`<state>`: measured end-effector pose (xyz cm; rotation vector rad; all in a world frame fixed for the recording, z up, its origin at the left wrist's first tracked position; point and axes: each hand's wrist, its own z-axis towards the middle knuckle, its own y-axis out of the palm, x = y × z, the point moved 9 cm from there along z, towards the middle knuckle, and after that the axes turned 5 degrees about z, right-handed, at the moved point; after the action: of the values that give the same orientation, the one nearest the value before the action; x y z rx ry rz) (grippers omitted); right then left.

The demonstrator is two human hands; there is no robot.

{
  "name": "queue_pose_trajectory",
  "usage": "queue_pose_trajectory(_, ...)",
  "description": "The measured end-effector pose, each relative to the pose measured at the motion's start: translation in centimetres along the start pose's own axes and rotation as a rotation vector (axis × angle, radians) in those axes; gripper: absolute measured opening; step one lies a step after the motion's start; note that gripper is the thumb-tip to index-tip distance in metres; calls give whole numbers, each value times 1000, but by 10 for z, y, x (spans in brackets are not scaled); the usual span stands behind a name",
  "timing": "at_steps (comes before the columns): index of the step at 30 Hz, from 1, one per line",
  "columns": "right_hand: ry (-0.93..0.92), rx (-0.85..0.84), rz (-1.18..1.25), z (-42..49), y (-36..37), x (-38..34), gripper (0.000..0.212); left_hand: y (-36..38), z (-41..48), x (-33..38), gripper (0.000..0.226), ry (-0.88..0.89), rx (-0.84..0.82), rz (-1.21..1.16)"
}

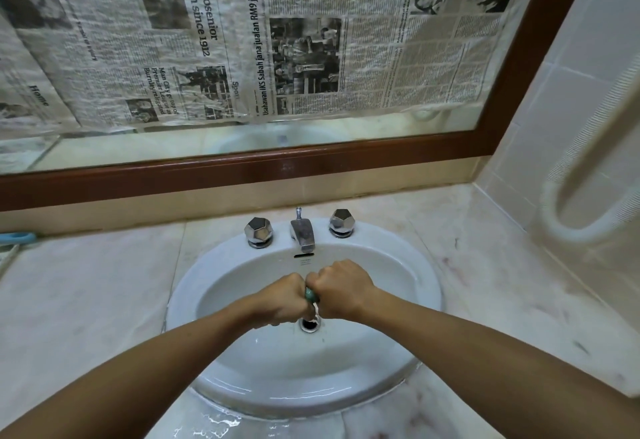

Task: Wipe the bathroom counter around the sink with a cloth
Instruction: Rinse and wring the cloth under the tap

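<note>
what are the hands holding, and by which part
The left hand and right hand both grip a green cloth, fists side by side, only its middle showing.

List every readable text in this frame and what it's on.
"sack Rosenior": newspaper covering the mirror.
"run since 1912": newspaper, under that headline.
"Usahawan IKS Sabah jana jualan RM9 juta": newspaper, centre.
"Home": newspaper, far left.
Body columns: too small to read.
</note>
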<state>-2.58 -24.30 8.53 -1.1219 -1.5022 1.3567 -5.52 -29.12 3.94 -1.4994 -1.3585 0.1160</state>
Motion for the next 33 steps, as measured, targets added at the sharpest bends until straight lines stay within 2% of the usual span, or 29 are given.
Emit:
queue_pose_trajectory(3, 35, 8, 23, -7, 3, 8, 29, 2, 4, 11, 12, 23, 82, 175)
queue_pose_trajectory(7, 197, -10, 92, -37, 25, 34, 14, 25, -10, 31, 13, 120, 255, 421)
queue_pose_trajectory(10, 411, -56, 261, -67, 44, 54, 17, 43, -20, 36, 17, 261, 375, 353)
queue_pose_trajectory(13, 578, -107, 528, -89, 62, 65, 41, 62, -18, 14, 37, 203, 398, 277)
queue_pose_trajectory(15, 676, -81, 634, -105, 67, 65, 52, 66, -24, -5, 47, 81, 448, 60)
queue_pose_trajectory(18, 783, -2, 590, -127, 69, 56, 64, 75, -42, -18, 33, -47, 522, -613)
queue_pose_trajectory(20, 764, 28, 512, -132, 67, 41, 65, 97, -43, -8, 23, -161, 357, -926)
queue_pose_trajectory(22, 711, 66, 472, -130, 63, 24, 55, 114, -40, 6, 27, -191, 201, -1079)
queue_pose_trajectory(24, 687, 120, 535, -132, 61, 15, 44, 115, -38, 9, 34, -178, 228, -1100)
queue_pose_trajectory(27, 742, 224, 832, -146, 67, 19, 35, 115, -37, 7, 28, -131, 258, -1236)
queue_pose_trajectory(30, 837, 374, 1318, -169, 78, 28, 20, 120, -40, 15, 29, -61, 176, -1462)
queue_pose_trajectory(33, 952, 345, 1731, -192, 95, 25, 8, 131, -46, 26, 31, -47, 85, -1531)
